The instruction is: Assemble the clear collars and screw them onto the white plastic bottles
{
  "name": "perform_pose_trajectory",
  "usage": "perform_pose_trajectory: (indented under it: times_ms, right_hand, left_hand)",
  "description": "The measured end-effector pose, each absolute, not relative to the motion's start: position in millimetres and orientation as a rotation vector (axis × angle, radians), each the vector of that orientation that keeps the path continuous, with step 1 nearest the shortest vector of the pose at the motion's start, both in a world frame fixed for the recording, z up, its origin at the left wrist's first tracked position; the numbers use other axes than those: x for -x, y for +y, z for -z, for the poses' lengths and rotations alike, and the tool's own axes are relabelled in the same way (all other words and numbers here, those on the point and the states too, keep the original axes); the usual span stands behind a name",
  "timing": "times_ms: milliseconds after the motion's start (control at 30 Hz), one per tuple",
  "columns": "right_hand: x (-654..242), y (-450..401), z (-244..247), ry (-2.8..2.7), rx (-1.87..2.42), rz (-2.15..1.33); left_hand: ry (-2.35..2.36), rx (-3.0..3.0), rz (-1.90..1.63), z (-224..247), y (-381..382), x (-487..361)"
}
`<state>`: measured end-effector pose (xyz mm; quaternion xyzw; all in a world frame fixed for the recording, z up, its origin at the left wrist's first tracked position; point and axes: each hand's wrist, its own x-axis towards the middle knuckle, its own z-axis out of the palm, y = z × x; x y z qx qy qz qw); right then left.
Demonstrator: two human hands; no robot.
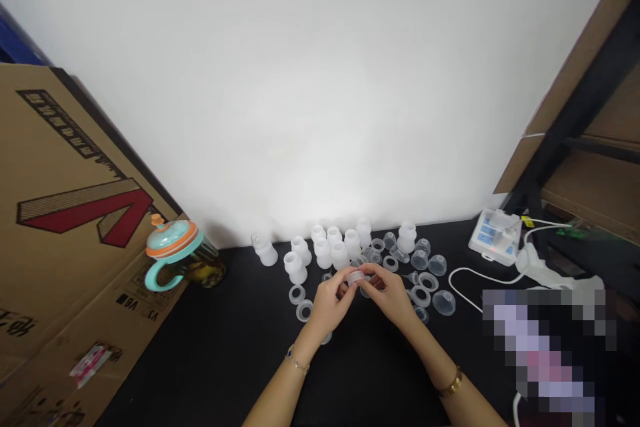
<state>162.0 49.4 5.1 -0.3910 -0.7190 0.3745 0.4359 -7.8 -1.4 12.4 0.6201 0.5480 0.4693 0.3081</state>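
Observation:
A small translucent ring [355, 277] is held between the fingertips of my left hand [336, 297] and my right hand [385, 290], low over the black table. Behind my hands stand several white bottles [295, 268] in a loose group. One bottle at the group's left end [265, 250] has a clear cap on it. Loose rings [305, 310] lie to the left of my left hand. Clear domed caps [443, 303] and more rings [420, 296] are scattered right of my right hand. My hands hide part of what lies beneath them.
A jug with a teal lid and handle [173, 243] stands at the left by a large cardboard box [65, 213]. A white power strip [494, 235] with white cables [467, 273] sits at the back right of the table [210, 360]. A blurred patch covers the right front.

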Motion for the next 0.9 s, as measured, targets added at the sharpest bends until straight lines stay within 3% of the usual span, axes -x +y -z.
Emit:
perform_pose_trajectory:
  times_ms: [900]
  right_hand:
    - [-157.4,45.5,-2.2,-1.835,0.953,-0.857]
  left_hand:
    - [1.632,-1.809,-1.301,-0.5,-4.0,9.1]
